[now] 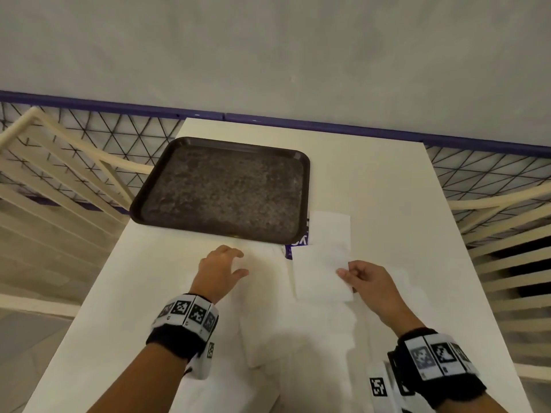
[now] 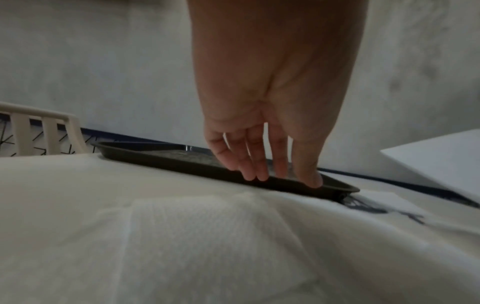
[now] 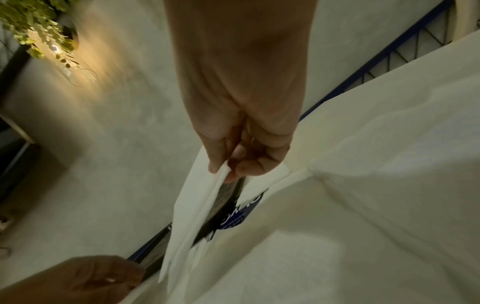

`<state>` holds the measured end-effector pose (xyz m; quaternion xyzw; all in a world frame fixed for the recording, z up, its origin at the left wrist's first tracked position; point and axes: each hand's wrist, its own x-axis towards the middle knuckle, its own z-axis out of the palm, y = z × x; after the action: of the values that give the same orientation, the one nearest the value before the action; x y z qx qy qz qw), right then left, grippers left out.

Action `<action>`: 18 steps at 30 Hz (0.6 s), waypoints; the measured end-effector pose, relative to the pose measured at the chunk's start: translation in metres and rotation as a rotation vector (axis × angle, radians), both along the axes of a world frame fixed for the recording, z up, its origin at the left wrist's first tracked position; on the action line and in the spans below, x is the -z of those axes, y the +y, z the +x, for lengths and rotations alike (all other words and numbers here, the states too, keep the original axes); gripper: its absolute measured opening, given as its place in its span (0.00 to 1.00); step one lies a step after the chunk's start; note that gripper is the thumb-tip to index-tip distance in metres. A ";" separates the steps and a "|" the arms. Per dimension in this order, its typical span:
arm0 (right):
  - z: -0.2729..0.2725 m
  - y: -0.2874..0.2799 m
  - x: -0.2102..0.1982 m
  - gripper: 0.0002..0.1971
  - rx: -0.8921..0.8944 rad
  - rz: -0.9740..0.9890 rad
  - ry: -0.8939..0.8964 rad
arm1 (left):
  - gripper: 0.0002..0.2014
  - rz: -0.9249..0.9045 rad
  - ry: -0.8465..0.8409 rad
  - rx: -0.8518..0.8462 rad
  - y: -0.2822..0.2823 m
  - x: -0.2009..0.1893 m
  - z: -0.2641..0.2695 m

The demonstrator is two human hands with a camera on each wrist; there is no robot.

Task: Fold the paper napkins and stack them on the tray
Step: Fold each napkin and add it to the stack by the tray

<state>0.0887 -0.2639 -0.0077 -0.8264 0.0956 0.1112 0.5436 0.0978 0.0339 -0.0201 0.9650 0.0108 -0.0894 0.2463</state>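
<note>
A dark brown tray [image 1: 222, 144] lies on the white table, nothing on it. My right hand [image 1: 362, 277] pinches the right edge of a folded white napkin [image 1: 319, 275] between thumb and fingers; in the right wrist view the napkin [image 3: 192, 216] hangs lifted off the table from that hand [image 3: 226, 168]. My left hand [image 1: 222, 263] hovers just in front of the tray's near rim with fingers relaxed and spread, holding nothing; in the left wrist view its fingers [image 2: 257, 164] hang straight above spread napkins [image 2: 202, 236]. More white napkins [image 1: 298, 332] lie loosely between my arms.
A blue-printed napkin packet [image 1: 298, 242] peeks from under the tray's near right corner, with another white napkin [image 1: 329, 228] lying on it. Cream chairs [image 1: 59, 162] stand on both sides. A grey wall with a blue rail runs along the table's far end.
</note>
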 end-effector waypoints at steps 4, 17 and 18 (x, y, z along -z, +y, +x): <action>0.016 -0.004 0.003 0.19 0.056 -0.034 0.033 | 0.26 0.070 0.131 -0.013 -0.003 0.010 0.005; 0.097 -0.008 0.020 0.08 0.233 -0.012 0.140 | 0.05 -0.316 0.094 -0.151 0.003 -0.017 -0.016; 0.102 -0.007 0.022 0.08 0.227 -0.039 0.151 | 0.04 -0.349 0.088 -0.162 0.004 -0.021 -0.020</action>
<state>0.1910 -0.2713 -0.0294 -0.8099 0.2313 0.1090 0.5278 0.0776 0.0384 0.0011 0.8988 0.0837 -0.1119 0.4156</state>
